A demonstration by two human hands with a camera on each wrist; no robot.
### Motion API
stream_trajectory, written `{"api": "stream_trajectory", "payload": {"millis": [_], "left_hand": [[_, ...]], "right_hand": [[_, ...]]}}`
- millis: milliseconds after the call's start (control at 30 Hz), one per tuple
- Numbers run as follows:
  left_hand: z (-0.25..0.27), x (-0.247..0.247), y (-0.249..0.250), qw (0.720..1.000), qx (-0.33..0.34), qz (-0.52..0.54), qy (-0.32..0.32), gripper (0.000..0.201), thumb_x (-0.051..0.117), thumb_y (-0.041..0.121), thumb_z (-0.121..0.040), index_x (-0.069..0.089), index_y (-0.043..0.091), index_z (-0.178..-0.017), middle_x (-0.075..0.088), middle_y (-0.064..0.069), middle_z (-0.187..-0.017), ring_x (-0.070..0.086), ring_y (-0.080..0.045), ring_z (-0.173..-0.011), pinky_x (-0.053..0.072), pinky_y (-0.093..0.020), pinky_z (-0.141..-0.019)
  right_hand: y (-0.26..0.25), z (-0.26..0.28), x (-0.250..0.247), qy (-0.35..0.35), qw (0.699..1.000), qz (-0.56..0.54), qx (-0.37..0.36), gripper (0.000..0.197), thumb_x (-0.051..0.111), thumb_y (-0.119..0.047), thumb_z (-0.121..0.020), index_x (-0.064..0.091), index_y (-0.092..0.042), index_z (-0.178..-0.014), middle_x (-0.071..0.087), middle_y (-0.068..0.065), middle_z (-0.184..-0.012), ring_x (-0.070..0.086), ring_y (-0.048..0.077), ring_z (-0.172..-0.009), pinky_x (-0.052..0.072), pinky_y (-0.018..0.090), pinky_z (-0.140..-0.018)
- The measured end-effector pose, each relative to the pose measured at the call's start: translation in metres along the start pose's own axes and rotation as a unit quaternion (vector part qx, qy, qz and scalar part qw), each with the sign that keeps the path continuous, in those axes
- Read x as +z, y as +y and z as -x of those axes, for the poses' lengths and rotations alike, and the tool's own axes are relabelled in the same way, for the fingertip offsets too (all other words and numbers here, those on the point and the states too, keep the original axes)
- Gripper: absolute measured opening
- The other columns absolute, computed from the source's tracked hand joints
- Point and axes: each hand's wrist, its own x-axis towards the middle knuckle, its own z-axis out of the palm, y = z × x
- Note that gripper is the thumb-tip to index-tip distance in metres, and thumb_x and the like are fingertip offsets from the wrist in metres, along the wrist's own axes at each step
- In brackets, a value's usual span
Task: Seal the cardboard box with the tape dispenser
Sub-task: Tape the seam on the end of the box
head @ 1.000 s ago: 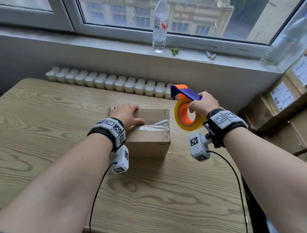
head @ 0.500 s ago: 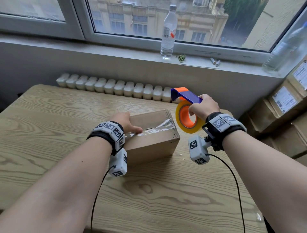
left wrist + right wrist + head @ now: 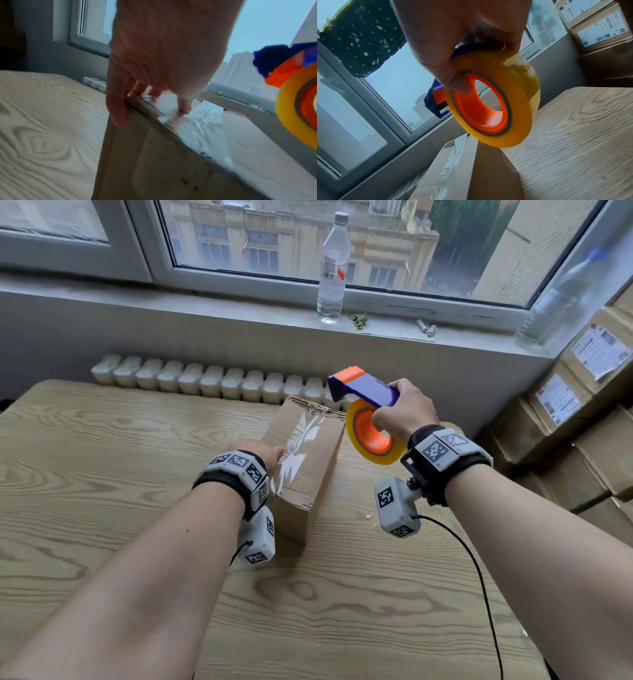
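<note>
Left hand (image 3: 263, 451): gripping the box (image 3: 310, 450) at its taped near edge.
Right hand (image 3: 404, 412): gripping the dispenser (image 3: 368, 412) beside the box.

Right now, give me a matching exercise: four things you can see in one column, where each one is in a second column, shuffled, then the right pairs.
1. water bottle
2. tape dispenser
3. cardboard box
4. clear tape strip

A. held in the right hand
B. on the wooden table, steadied by the left hand
C. upright on the windowsill
D. stuck along the box top

Pairs: 1-C, 2-A, 3-B, 4-D
</note>
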Motion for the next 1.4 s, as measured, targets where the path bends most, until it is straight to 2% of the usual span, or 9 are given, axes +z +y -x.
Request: {"api": "stream_trajectory", "payload": {"millis": [167, 333, 400, 500, 633, 733, 900, 1000, 1400], "left_hand": [[0.007, -0.006, 0.015, 0.998, 0.056, 0.005, -0.031, 0.058, 0.023, 0.042, -0.102, 0.044, 0.001, -0.137, 0.048, -0.019, -0.140, 0.045, -0.031, -0.130, 0.033, -0.039, -0.107], [0.000, -0.016, 0.002, 0.986, 0.055, 0.126, 0.097, 0.051, 0.035, 0.044, -0.098, 0.064, 0.003, -0.105, 0.067, -0.015, -0.109, 0.061, -0.032, -0.105, 0.043, -0.035, -0.082], [-0.005, -0.026, 0.002, 0.949, 0.098, 0.282, 0.100, 0.044, 0.037, 0.035, -0.099, 0.065, 0.004, -0.087, 0.068, -0.013, -0.097, 0.064, -0.031, -0.095, 0.046, -0.034, -0.079], [0.002, -0.041, 0.010, 0.844, 0.107, 0.524, -0.038, 0.045, 0.031, 0.033, -0.102, 0.056, 0.007, -0.074, 0.063, -0.010, -0.080, 0.060, -0.019, -0.070, 0.049, -0.030, -0.070], [0.019, -0.053, 0.007, 0.780, 0.121, 0.606, -0.097, 0.036, 0.037, 0.028, -0.102, 0.055, 0.007, -0.079, 0.061, -0.010, -0.076, 0.060, -0.018, -0.068, 0.052, -0.029, -0.072], [0.024, -0.058, -0.001, 0.792, 0.139, 0.584, -0.111, 0.025, 0.047, 0.025, -0.098, 0.061, 0.009, -0.083, 0.064, -0.007, -0.080, 0.062, -0.015, -0.070, 0.053, -0.027, -0.071], [0.029, -0.062, -0.010, 0.799, 0.134, 0.557, -0.182, 0.040, 0.039, 0.039, -0.100, 0.059, 0.004, -0.100, 0.065, -0.012, -0.089, 0.064, -0.019, -0.078, 0.053, -0.029, -0.074], [0.032, -0.064, -0.016, 0.810, 0.149, 0.542, -0.165, 0.030, 0.042, 0.029, -0.100, 0.061, 0.007, -0.093, 0.066, -0.009, -0.086, 0.064, -0.017, -0.077, 0.053, -0.029, -0.075], [0.026, -0.058, -0.037, 0.849, 0.120, 0.481, -0.181, 0.006, 0.058, 0.010, -0.091, 0.060, 0.010, -0.086, 0.068, -0.002, -0.079, 0.067, -0.006, -0.058, 0.049, -0.013, -0.047]], "right_hand": [[-0.005, 0.010, 0.007, -0.016, 0.999, 0.023, -0.027, 0.047, 0.058, -0.010, -0.068, 0.053, -0.025, -0.113, 0.061, 0.003, -0.103, 0.055, 0.024, -0.093, 0.043, 0.029, -0.076], [-0.011, 0.018, 0.004, -0.026, 0.996, 0.048, -0.073, 0.054, 0.057, -0.004, -0.067, 0.055, -0.026, -0.116, 0.061, 0.003, -0.110, 0.055, 0.024, -0.098, 0.049, 0.033, -0.084], [-0.013, 0.022, 0.002, -0.029, 0.994, 0.057, -0.089, 0.054, 0.057, -0.003, -0.068, 0.056, -0.026, -0.117, 0.061, 0.003, -0.111, 0.055, 0.024, -0.101, 0.048, 0.032, -0.086], [-0.018, 0.029, 0.000, -0.042, 0.992, 0.067, -0.103, 0.057, 0.056, 0.000, -0.069, 0.056, -0.026, -0.120, 0.061, 0.003, -0.112, 0.055, 0.024, -0.102, 0.041, 0.025, -0.082], [-0.025, 0.041, 0.000, -0.056, 0.989, 0.081, -0.114, 0.059, 0.057, 0.001, -0.068, 0.056, -0.027, -0.121, 0.059, 0.001, -0.107, 0.052, 0.020, -0.093, 0.042, 0.025, -0.079], [-0.029, 0.049, 0.002, -0.054, 0.988, 0.085, -0.116, 0.060, 0.057, -0.001, -0.067, 0.056, -0.030, -0.120, 0.060, 0.002, -0.109, 0.054, 0.020, -0.095, 0.045, 0.028, -0.081], [-0.036, 0.061, 0.002, -0.046, 0.989, 0.077, -0.116, 0.059, 0.058, 0.000, -0.068, 0.056, -0.028, -0.120, 0.058, -0.001, -0.104, 0.051, 0.018, -0.091, 0.038, 0.025, -0.077], [-0.039, 0.067, 0.002, -0.043, 0.989, 0.086, -0.112, 0.060, 0.058, 0.001, -0.067, 0.056, -0.028, -0.120, 0.056, -0.004, -0.103, 0.051, 0.017, -0.092, 0.040, 0.026, -0.079], [-0.048, 0.085, 0.008, -0.090, 0.986, 0.104, -0.098, 0.067, 0.065, 0.001, -0.062, 0.055, -0.027, -0.122, 0.059, -0.001, -0.105, 0.055, 0.019, -0.090, 0.042, 0.025, -0.070]]}}
